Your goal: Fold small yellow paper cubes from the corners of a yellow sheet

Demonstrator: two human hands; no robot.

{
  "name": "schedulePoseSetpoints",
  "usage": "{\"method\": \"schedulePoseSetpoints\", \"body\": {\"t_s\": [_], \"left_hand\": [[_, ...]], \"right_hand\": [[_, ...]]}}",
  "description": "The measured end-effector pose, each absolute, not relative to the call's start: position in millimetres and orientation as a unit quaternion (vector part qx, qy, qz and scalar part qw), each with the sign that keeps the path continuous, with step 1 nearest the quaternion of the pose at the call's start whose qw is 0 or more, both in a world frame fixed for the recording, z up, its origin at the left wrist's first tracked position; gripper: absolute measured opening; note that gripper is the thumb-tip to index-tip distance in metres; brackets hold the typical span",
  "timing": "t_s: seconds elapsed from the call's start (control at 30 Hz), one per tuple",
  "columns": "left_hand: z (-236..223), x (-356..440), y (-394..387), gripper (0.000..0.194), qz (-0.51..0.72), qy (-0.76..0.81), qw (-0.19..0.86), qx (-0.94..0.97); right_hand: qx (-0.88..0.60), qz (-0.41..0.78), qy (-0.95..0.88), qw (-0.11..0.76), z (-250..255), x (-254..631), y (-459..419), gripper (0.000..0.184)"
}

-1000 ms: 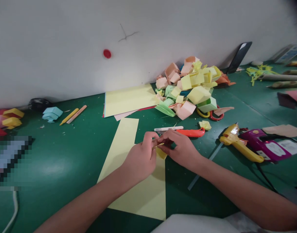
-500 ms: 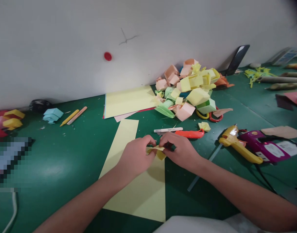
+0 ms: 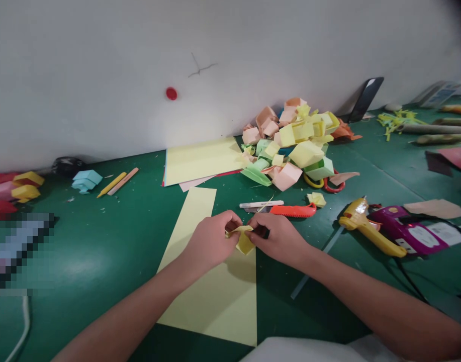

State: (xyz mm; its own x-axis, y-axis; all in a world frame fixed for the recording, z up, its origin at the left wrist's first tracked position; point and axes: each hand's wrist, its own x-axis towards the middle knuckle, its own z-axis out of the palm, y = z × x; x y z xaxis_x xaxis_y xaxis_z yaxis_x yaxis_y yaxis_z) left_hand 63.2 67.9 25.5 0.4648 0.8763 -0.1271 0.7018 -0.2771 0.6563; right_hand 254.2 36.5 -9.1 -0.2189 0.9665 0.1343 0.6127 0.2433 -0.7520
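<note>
Both hands pinch a small folded piece of yellow paper (image 3: 246,243) between thumbs and fingers. My left hand (image 3: 215,239) grips its left side, and my right hand (image 3: 275,234) has hold of its right edge. The fingertips hide part of the folds. Beneath them a large pale yellow sheet (image 3: 211,296) lies on the green table, with a strip reaching up and away at its top left. Just beyond my right hand are a red-handled utility knife (image 3: 294,210) and a white pen (image 3: 261,204).
A heap of folded paper pieces (image 3: 290,136) stands by the wall, beside stacked paper sheets (image 3: 203,158). To the right lie a yellow glue gun (image 3: 373,231) with its glue stick (image 3: 316,261), a purple power strip (image 3: 411,229) and scissors (image 3: 334,185). Two markers (image 3: 117,183) lie left.
The yellow paper has turned slightly in my fingers, so more of its lower face shows. My hands stay in nearly the same place; the camera view has shifted a little.
</note>
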Motion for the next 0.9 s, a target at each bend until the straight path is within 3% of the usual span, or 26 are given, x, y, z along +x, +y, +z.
{"method": "schedulePoseSetpoints", "body": {"t_s": [0.33,0.67,0.9], "left_hand": [[27.2,57.5,75.4,0.018,0.111,0.486,0.347,0.795],[25.0,63.9,72.7,0.025,0.075,0.472,0.208,0.854],[22.3,61.1,74.7,0.030,0.083,0.431,0.202,0.876]], "right_hand": [[-0.561,0.294,-0.703,0.324,-9.2,254.5,38.7,0.014],[-0.551,0.299,-0.719,0.298,-11.5,253.2,37.2,0.011],[-0.519,0.169,-0.792,0.273,-10.3,256.3,36.8,0.008]]}}
